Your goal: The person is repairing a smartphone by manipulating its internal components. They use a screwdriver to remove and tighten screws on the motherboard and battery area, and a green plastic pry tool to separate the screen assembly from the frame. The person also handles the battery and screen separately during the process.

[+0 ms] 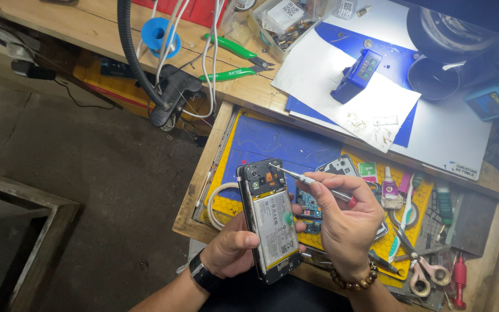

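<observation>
Yellow-edged and blue, a repair mat (261,138) covers the small workbench where an opened smartphone (270,222) is held above the near edge, back cover already off and battery exposed. The left hand (232,248) grips the phone from below; the right hand (347,222) pinches a fine screwdriver (301,178), its tip on the black upper cover plate, which remains in place. A circuit board (310,208) lies just behind on the mat, scissors (420,271) toward the right corner.

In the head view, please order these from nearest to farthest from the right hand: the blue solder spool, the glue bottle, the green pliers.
From the right hand:
1. Glue bottle, just beside it on the mat.
2. Green pliers, up on the wooden bench.
3. Blue solder spool, farthest, at the bench's far left.
</observation>
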